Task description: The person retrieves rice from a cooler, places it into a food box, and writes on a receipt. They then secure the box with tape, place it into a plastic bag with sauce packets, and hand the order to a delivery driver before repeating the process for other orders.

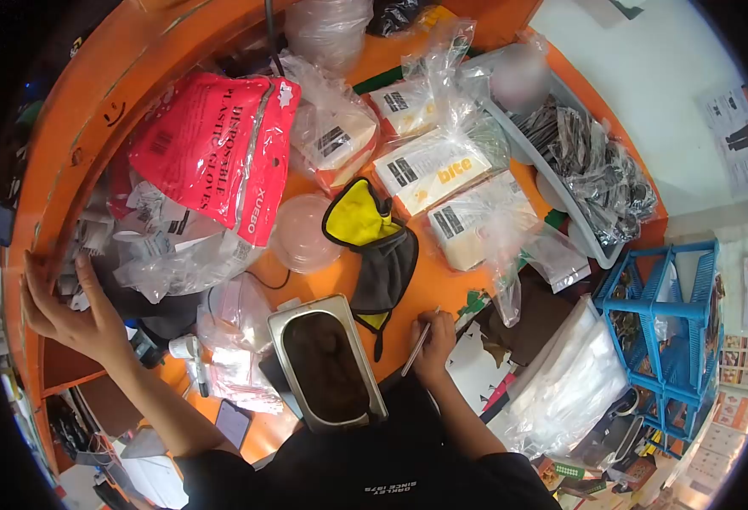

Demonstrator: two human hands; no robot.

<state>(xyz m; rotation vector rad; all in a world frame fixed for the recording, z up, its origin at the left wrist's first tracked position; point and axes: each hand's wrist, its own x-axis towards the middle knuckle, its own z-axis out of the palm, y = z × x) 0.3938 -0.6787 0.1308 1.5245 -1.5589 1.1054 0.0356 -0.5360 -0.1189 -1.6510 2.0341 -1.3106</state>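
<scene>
My left hand (72, 310) is at the far left, its fingers spread against the orange counter edge (32, 221), with nothing in its grasp. Near the middle, my right hand (433, 344) closes round a slim, pale pen-like stick (416, 349) that slants downward. A rectangular metal pan (280, 347) with a dark brown inside stands close to my body, left of the right hand. Just above it lies a black and yellow cloth item (382, 263). White papers (474, 365) with a torn-looking edge are right of my right hand.
A red bag of disposable plastic gloves (221, 153) lies upper left, near a clear round tub (306, 234). Several bagged boxes (432, 170) fill the back. A grey bin (595, 242) holds black wrapped items. At right are a blue rack (659, 314) and clear plastic bags (561, 382).
</scene>
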